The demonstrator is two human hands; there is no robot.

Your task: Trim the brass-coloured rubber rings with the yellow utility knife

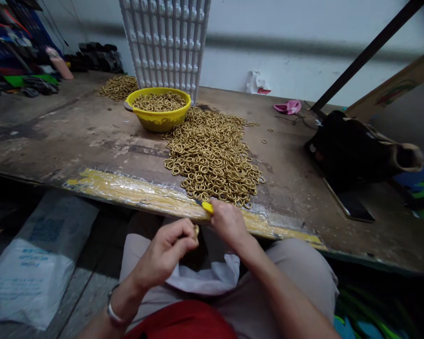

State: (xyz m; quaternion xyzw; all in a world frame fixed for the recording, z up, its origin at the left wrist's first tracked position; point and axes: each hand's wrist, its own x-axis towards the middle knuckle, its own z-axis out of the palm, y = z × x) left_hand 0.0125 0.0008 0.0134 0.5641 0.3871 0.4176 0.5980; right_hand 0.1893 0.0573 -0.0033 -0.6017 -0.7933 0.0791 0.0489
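My right hand [229, 223] is closed around a yellow-handled knife [207, 207], its dark tip pointing left over the table's taped front edge. Lower and to the left, my left hand [173, 245] pinches a small brass ring [196, 231], mostly covered by the fingers. A large heap of brass-coloured rings [215, 155] spreads over the table just beyond my right hand. Behind it stands a yellow bowl [159, 120] filled with more rings. Below my hands an open white bag [207, 281] lies between my knees; its inside is dark.
Yellow tape [134, 188] covers the table's front edge. A grey ribbed plastic tray [166, 47] leans upright behind the bowl, near a smaller ring pile [118, 87]. To the right are a phone [351, 205] and a black bag [346, 150]. A white sack [38, 259] lies on the floor.
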